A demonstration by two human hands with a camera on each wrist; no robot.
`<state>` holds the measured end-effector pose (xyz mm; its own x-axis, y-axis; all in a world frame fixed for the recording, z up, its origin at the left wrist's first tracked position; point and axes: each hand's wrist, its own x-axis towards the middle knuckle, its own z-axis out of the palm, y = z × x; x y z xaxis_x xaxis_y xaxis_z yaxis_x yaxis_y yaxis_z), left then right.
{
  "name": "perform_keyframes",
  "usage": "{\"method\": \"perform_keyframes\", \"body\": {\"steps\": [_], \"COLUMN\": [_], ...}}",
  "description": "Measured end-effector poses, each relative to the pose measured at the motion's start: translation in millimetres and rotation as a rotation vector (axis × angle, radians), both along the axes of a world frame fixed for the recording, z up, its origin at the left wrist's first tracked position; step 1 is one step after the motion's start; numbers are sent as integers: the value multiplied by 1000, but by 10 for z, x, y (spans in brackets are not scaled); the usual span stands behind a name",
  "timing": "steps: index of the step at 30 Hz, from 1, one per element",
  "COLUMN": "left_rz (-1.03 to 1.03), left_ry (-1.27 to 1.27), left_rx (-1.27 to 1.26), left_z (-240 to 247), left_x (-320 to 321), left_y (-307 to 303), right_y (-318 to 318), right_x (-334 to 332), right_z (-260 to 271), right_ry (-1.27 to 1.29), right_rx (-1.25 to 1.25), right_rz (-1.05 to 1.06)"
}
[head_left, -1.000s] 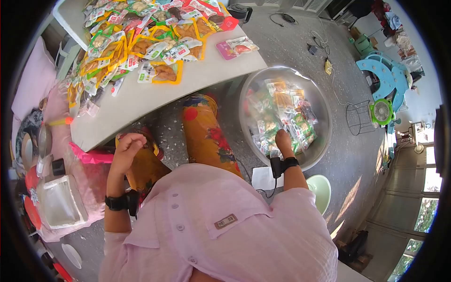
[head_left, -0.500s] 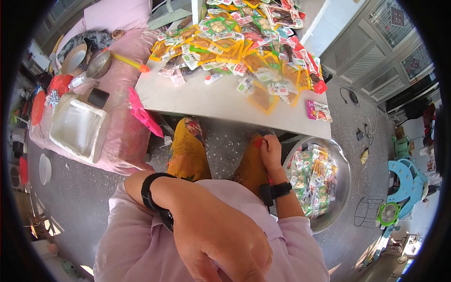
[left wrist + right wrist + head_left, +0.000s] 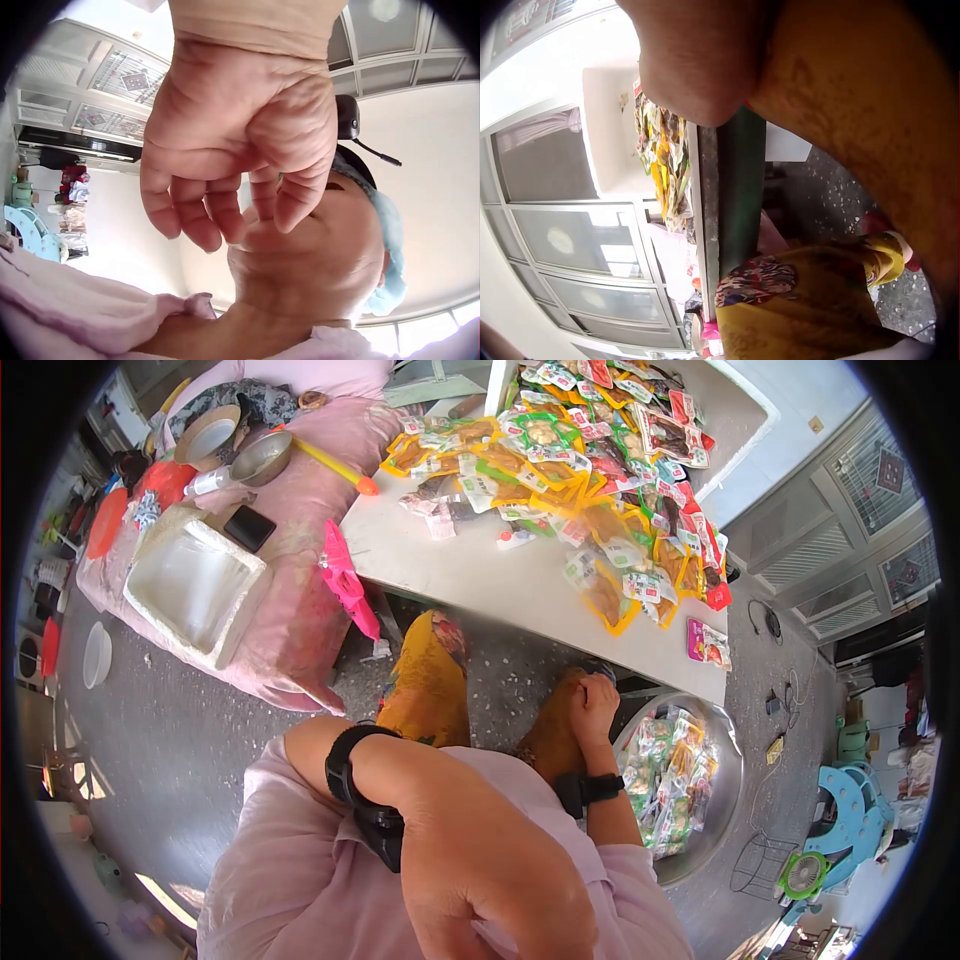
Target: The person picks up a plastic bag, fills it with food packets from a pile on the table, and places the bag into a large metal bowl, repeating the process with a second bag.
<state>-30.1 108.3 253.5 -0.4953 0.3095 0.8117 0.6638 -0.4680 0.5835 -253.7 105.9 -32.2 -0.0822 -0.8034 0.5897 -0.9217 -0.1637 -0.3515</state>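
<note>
My left hand (image 3: 500,870) is raised close to the head camera. In the left wrist view the palm of this left hand (image 3: 232,127) faces the camera, its fingers loosely bent near the person's chin and holding nothing. The right hand (image 3: 597,708) rests at the right knee, loosely curled, with no object showing in it; the right wrist view has only part of this hand (image 3: 697,67), beside the trouser leg (image 3: 840,97). To its right stands a metal basin (image 3: 728,825) with sealed food packets (image 3: 675,770) inside. More packets (image 3: 560,470) are heaped on the white table (image 3: 480,585).
A pink-and-purple packet (image 3: 708,644) lies apart at the table's right end. Left of the table, a pink-covered bed (image 3: 300,480) carries a white foam box (image 3: 195,585), a phone (image 3: 249,528) and bowls. A green fan (image 3: 803,875) stands on the floor at right.
The left hand rose from the left knee toward the face. The right hand came out of the basin onto the right knee. The head view turned, shifting the table right.
</note>
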Motion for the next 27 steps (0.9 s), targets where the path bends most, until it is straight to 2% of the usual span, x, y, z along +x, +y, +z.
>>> {"method": "perform_keyframes", "body": {"steps": [5,7,9,12,15,16,17,18,19,21,23,25,27], "left_rz": [41,175,452,1241,1894,2048,2294,2496,2692,3013,3192,3118,2873], "left_ry": [52,-13,-187,-689,-957,-973,-1080,-1074,-1220,-1146,-1368,-1811,-2063], "left_rx": [96,56,-101,-201,-265,-170,-280,-285,-445,-736,-980,-785,-776], "left_z": [-66,-140,-286,-729,-1111,-1372,-1500,-1509,-1640,-1897,-2104,-2296,-2375], "left_x": [114,205,402,783,1286,1536,1815,2067,2406,3086,3609,4009,4286], "left_y": [23,-67,-378,-711,-1057,-1258,-1418,-1494,-1636,-1772,-1729,-1636,-1579], "right_y": [-21,-39,-37,-38,-59,-54,-54,-63,-76,-75,-61,-63,-76], "right_x": [31,-22,-29,-18,-29,-30,-34,-39,-41,-19,3,26,14], "right_z": [-4,-75,-120,-89,-82,-74,-80,-87,-87,-62,-38,-25,-36], "right_ry": [6,-24,-7,9,9,13,8,4,1,3,6,11,-11], "right_rx": [38,128,101,73,67,70,77,83,87,88,92,91,104], "right_rz": [8,29,30,48,82,80,82,83,81,71,60,46,64]}}
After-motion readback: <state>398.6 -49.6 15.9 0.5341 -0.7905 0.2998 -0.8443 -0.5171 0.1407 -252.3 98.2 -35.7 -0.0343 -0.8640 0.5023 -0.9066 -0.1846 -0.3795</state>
